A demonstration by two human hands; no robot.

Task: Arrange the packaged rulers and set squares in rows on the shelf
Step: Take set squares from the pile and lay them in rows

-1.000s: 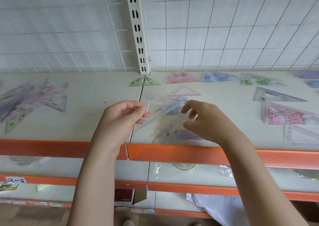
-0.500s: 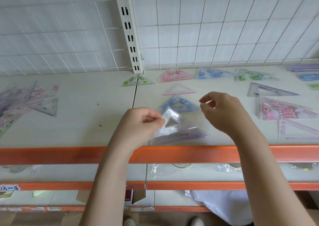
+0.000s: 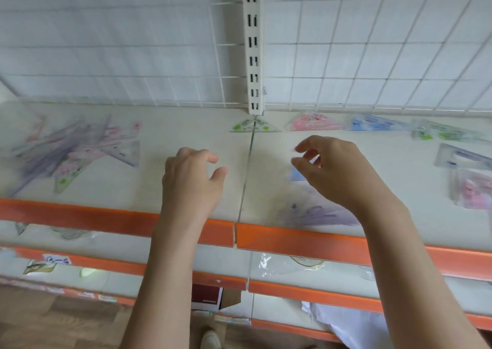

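Left hand: our left hand (image 3: 190, 181) hangs over the shelf (image 3: 186, 125) just left of the seam, fingers loosely curled, gripping nothing.
Right hand: our right hand (image 3: 332, 170) hovers right of the seam, thumb and fingers bent toward each other; we see nothing between them, though blur makes that hard to settle.
Back row: along the wire grid we have a green set square (image 3: 254, 126) across the seam, then a pink set square (image 3: 314, 122), a blue set square (image 3: 372, 123) and a green-dotted packet (image 3: 442, 133), side by side.
Under the right hand: a blue packet (image 3: 296, 174) peeks out beneath our fingers, and a purple pile (image 3: 316, 213) lies near the orange front edge (image 3: 292, 239).
Far right: a clear set square (image 3: 460, 157) with a pink packet (image 3: 471, 189) just in front of it.
Left heap: an unsorted pile (image 3: 77, 151) of mixed rulers and set squares, overlapping and well apart from the row.
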